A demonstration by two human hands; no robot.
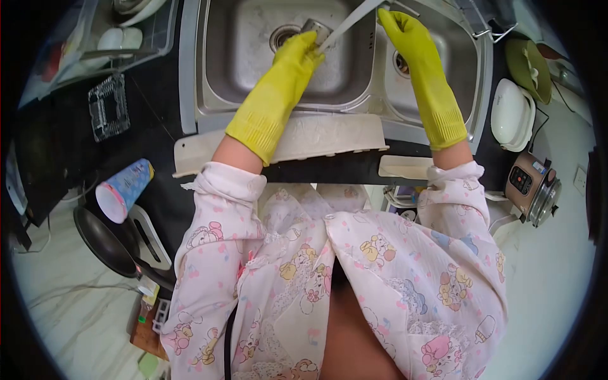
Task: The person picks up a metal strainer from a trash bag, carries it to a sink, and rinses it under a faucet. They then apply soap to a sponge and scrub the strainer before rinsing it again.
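Note:
Both hands wear yellow rubber gloves. In the left basin of the steel sink (218, 76), my left hand (297, 50) is closed around a small steel cylinder (318, 27), held beside the drain (279, 38). The end of the faucet spout (348, 24) comes down right at those fingers. Over the smaller right basin (457, 95), my right hand (405, 31) has its fingers curled in at the faucet's base, right at the thin metal lever (408, 11). Its palm side is hidden.
A beige strip (329, 134) lies along the sink's front edge. To the left are a clear plastic tray (109, 107), a blue paper cup (130, 183), a frying pan (104, 237) and a dish rack (120, 54). On the right stand a white container (510, 114) and an electric cooker (529, 180).

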